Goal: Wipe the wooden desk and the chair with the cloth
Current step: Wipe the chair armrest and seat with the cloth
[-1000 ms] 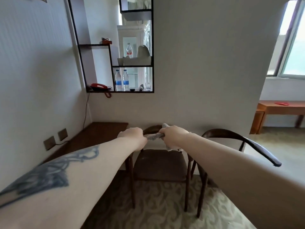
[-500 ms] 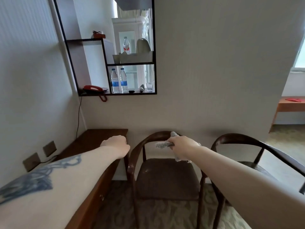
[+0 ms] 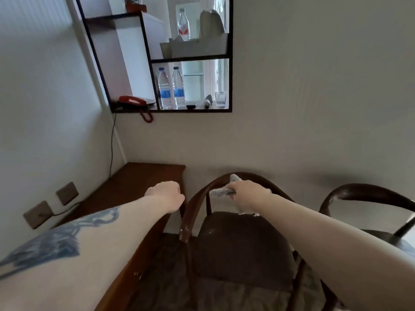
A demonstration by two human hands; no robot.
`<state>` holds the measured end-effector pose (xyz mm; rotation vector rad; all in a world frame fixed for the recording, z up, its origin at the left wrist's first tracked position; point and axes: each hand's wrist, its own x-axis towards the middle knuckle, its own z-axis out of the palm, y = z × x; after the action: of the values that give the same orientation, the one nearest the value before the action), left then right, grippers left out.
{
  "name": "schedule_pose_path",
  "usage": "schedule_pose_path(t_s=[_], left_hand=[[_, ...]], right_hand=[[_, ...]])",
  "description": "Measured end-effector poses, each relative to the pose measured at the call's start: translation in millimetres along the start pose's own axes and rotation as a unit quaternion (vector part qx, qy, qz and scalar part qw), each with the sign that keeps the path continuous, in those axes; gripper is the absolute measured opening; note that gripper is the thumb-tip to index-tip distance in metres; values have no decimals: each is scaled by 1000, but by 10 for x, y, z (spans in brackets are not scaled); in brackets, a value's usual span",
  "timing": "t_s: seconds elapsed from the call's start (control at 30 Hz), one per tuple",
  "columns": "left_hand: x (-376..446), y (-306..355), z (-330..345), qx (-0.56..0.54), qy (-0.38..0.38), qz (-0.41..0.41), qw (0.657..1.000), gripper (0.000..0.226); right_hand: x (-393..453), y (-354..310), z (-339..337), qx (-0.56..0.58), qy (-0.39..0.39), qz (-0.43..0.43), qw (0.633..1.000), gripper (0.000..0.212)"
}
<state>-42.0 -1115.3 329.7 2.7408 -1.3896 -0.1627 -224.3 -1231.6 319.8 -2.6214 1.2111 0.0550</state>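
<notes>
A dark wooden chair (image 3: 242,248) with a curved backrest stands against the wall, right of the brown wooden desk (image 3: 139,182). My right hand (image 3: 249,194) grips a grey-white cloth (image 3: 221,191) wrapped over the top of the chair's backrest. My left hand (image 3: 166,195) hovers over the desk's right edge with its fingers curled under; nothing shows in it. Its fingertips are hidden.
A second dark chair (image 3: 368,198) stands to the right. A wall shelf (image 3: 170,108) above holds water bottles (image 3: 171,88), a red phone (image 3: 132,101) and a glass (image 3: 220,98). Wall sockets (image 3: 67,193) and a cable sit left of the desk. Patterned carpet lies below.
My left hand let go of the cloth and moved left, over the desk. My right hand stayed on the chair's backrest with the cloth. The view swung left and closer.
</notes>
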Motion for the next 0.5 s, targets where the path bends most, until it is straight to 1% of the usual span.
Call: schedule_pose_path(t_s=[0.07, 0.2, 0.27, 0.37, 0.4, 0.5], left_hand=[[252, 37, -9, -7, 4, -24, 1000, 23], [541, 82, 88, -8, 8, -39, 999, 26], [631, 46, 188, -3, -10, -47, 999, 28], [854, -123, 333, -10, -31, -77, 997, 28], [969, -204, 368, -10, -34, -91, 995, 27], [1291, -453, 408, -13, -34, -115, 993, 26]], right_hand=[[300, 158, -57, 11, 4, 0, 1000, 43], [758, 290, -99, 3, -26, -12, 1000, 46], [954, 236, -45, -1, -53, -31, 998, 47], [1221, 114, 129, -13, -114, -61, 992, 63], [1336, 71, 185, -15, -127, -68, 989, 65], [1693, -51, 281, -17, -127, -86, 988, 63]])
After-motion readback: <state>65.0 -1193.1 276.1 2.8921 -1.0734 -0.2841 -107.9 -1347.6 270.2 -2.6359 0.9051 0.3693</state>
